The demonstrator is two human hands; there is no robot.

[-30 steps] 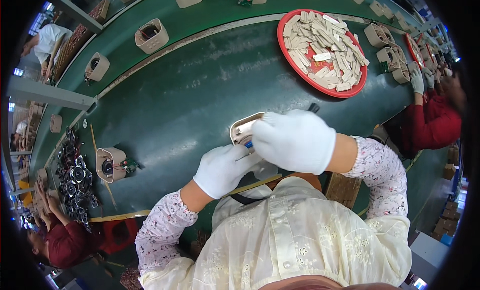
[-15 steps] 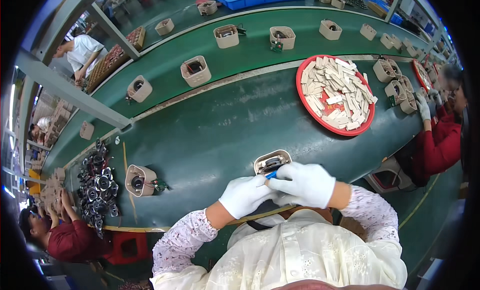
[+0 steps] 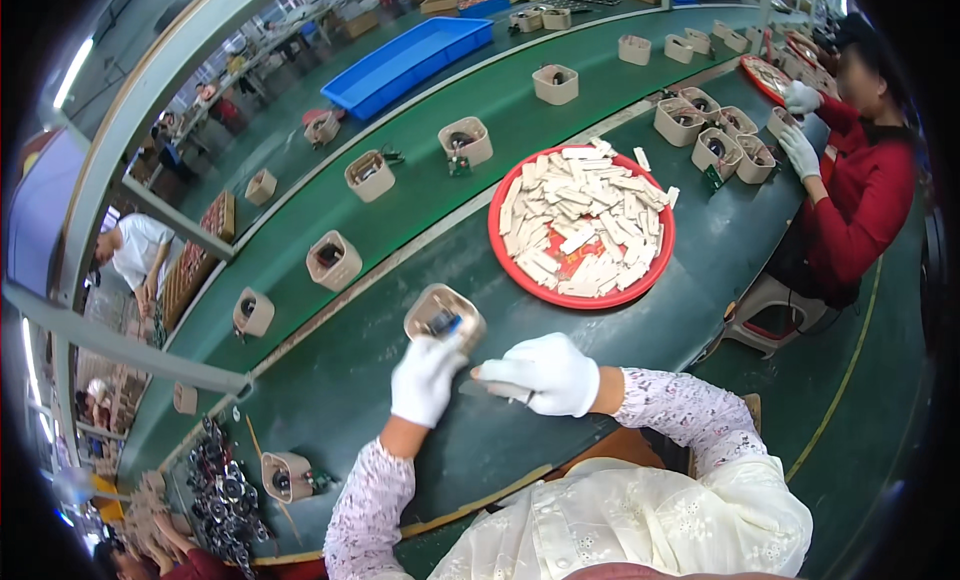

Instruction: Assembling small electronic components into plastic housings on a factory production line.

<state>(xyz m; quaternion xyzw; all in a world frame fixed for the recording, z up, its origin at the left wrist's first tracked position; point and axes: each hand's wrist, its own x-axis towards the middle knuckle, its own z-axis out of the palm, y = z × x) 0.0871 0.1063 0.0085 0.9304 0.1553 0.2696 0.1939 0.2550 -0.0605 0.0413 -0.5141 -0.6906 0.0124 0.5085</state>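
My left hand (image 3: 427,377), in a white glove, grips the near side of a beige plastic housing (image 3: 414,319) above the green work surface. A dark part and a bit of blue show inside it, too blurred to name. Just to the right, my gloved right hand (image 3: 550,374) is closed with its fingers pinched together, apart from the housing. A thin greyish thing (image 3: 478,388) shows at its fingertips, smeared by motion. Beyond my right hand stands a red round tray (image 3: 497,248) heaped with white plastic strips (image 3: 590,215).
Several housings ride on the green conveyor belt (image 3: 290,298) beyond the table. At left lie a heap of black speakers (image 3: 222,490) and another housing (image 3: 286,477) with a circuit board. A co-worker in red (image 3: 865,195) handles housings at right. A blue tray (image 3: 405,65) lies farther back.
My hands have come apart. The left has carried the housing away from me and leftward; the right has drawn away from it. The view has turned toward the right.
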